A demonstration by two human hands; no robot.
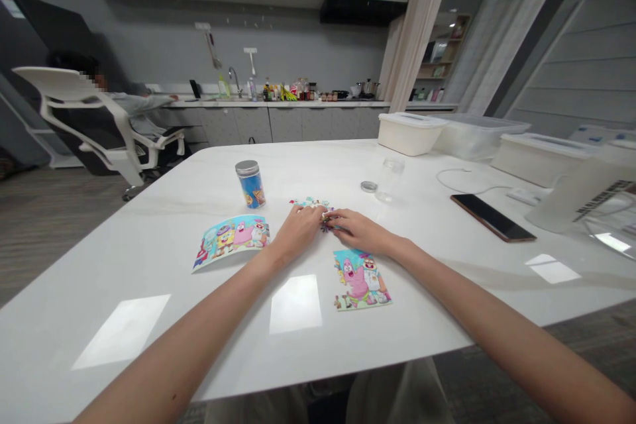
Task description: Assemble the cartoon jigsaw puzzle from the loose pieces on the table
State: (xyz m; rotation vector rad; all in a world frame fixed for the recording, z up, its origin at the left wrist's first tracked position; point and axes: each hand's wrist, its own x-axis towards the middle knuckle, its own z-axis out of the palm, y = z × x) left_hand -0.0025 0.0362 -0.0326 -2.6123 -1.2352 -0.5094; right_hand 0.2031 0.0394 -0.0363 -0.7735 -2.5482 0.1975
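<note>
My left hand (301, 228) and my right hand (362, 232) meet at a small pile of loose jigsaw pieces (311, 201) in the middle of the table. Their fingers are bent and closed around pieces at the near side of the pile; the fingertips are partly hidden. Close below my right hand lies a partly joined jigsaw puzzle (358, 281) with a pink starfish figure and a neighbour in white. Its left edge is uneven with open tabs. Left of my left hand, a curled picture card (232, 238) shows several cartoon figures.
A blue picture tin with a silver lid (251, 184) stands beyond the card. Farther right are a clear jar (391, 179), a loose metal lid (368, 186), a phone (491, 217), a cable and storage boxes (410, 132). A person sits in a white chair (94, 119) at the left.
</note>
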